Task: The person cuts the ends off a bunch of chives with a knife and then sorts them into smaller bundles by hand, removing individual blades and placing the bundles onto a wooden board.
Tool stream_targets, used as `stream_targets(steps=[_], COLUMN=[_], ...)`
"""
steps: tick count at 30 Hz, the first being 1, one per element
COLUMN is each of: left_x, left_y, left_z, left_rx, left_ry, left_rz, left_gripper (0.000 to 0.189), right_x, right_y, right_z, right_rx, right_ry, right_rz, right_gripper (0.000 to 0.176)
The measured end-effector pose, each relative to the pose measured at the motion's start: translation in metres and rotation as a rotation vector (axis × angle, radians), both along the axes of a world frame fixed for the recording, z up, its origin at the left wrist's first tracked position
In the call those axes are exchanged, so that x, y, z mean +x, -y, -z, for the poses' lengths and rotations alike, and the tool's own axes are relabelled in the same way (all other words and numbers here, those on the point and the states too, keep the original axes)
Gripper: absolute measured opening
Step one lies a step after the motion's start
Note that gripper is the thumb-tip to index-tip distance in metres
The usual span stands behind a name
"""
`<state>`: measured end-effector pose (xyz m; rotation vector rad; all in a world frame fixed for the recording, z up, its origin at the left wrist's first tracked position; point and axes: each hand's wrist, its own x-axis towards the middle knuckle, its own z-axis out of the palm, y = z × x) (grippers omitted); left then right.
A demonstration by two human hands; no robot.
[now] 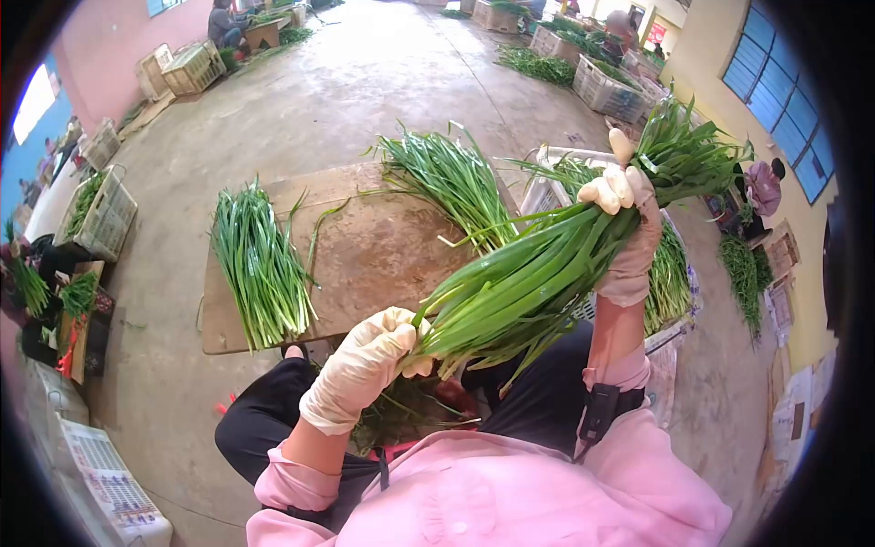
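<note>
A long bundle of green leafy stalks (529, 278) is held slantwise above my lap and the board's right side. My right hand (629, 205), in a pale glove, is wrapped round the bundle near its leafy upper end. At the lower left end my left hand (369, 360), gloved too, is closed on the stalk ends. On the brown wooden board (365, 264) lie a pile of green stalks (260, 264) at the left and another pile (451, 182) at the back right.
Right of the board stands a white crate (544, 196) with more greens (670, 283). A crate of greens (100, 214) stands at the left. Further crates (606, 91) and greens are at the back. People sit at the back left (223, 25) and far right (764, 187).
</note>
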<state>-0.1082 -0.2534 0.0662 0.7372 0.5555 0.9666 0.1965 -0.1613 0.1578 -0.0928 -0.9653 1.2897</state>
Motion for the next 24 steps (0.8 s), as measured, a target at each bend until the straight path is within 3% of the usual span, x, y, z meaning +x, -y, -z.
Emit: stream_targets(steps=[7,10,13,16,19,24], left_x=[0.001,0.004,0.005,-0.001,-0.021,-0.019], left_y=[-0.01,-0.01,-0.01,-0.007,-0.012,-0.009], left_z=[0.021,0.023,0.026,0.014,0.011,0.027], left_rx=[0.128,0.059,-0.02,-0.084,-0.009,-0.062], left_ry=[-0.284,-0.301,-0.156,-0.065,-0.234,0.064], left_rz=[-0.06,-0.157,-0.227,-0.132,0.103,0.045], left_gripper=[0.035,0.038,0.041,0.039,0.03,0.033], right_x=[-0.011,-0.013,-0.017,-0.015,-0.012,-0.012], right_y=[0.008,0.008,0.009,0.01,0.007,0.004], right_z=[-0.005,-0.006,-0.005,-0.006,-0.004,0.0], right_rx=[-0.046,-0.041,-0.047,-0.063,-0.08,-0.09], right_ry=[0.087,0.126,0.12,0.131,0.109,0.079], right_rz=[0.087,0.114,0.121,0.118,0.082,0.072], right_gripper=[0.056,0.057,0.058,0.06,0.06,0.06])
